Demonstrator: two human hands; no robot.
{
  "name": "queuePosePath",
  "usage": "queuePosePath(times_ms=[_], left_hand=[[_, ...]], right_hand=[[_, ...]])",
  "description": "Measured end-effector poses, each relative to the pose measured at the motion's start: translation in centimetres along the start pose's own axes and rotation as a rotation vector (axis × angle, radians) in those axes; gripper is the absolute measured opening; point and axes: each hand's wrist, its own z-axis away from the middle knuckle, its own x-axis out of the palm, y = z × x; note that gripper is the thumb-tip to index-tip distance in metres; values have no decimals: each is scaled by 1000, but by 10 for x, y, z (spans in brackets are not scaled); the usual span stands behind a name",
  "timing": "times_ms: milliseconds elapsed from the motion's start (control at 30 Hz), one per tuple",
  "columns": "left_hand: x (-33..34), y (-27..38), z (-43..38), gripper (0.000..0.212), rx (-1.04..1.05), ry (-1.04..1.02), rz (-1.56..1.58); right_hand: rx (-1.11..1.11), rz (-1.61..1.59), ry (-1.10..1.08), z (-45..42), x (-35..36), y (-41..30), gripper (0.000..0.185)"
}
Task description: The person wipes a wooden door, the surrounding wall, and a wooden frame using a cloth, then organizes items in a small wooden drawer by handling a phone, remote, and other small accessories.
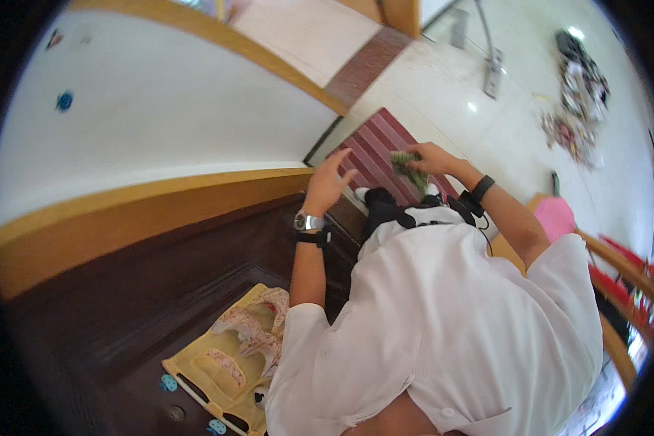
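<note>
My right hand (435,159) grips a crumpled green cloth (407,164), which hangs down over a maroon striped mat (375,143). Holding nothing, my left hand (327,188) is raised beside the wooden trim with its fingers apart. A silver wristwatch (308,222) and a black strap are on that wrist, and another black band (482,188) circles my right wrist. Below my hands, my legs in dark clothing and parts of white footwear show at the mat's near edge.
A dark brown door (158,305) on my left bears a yellow hanging organizer (196,357) with floral pockets. White wall (158,109) and wooden trim (196,210) run past it. A power strip (493,73) and a blurred pile of items (580,82) lie on the tiled floor.
</note>
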Motion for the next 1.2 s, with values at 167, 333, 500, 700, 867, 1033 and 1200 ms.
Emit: queuePosePath(times_ms=[167,333,500,700,867,1033,1200], left_hand=[[98,64,-44,62,61,-349,41],[118,142,-75,50,275,-420,62],[122,163,-88,34,311,-372,46],[95,125,-86,33,261,-383,-24],[52,65,-58,46,42,-266,-111],[-5,-1,-63,48,33,-48,64],[-44,-53,-86,43,-68,112,98]], right_hand=[[157,-283,246,102,-47,-15,32],[148,-279,472,149,-76,-39,28],[-89,-139,699,151,-69,-19,24],[172,-232,489,109,-66,-8,26],[60,-265,211,20,-47,-9,23],[-198,-145,188,-83,-40,-58,21],[-96,0,144,-163,-35,-77,53]])
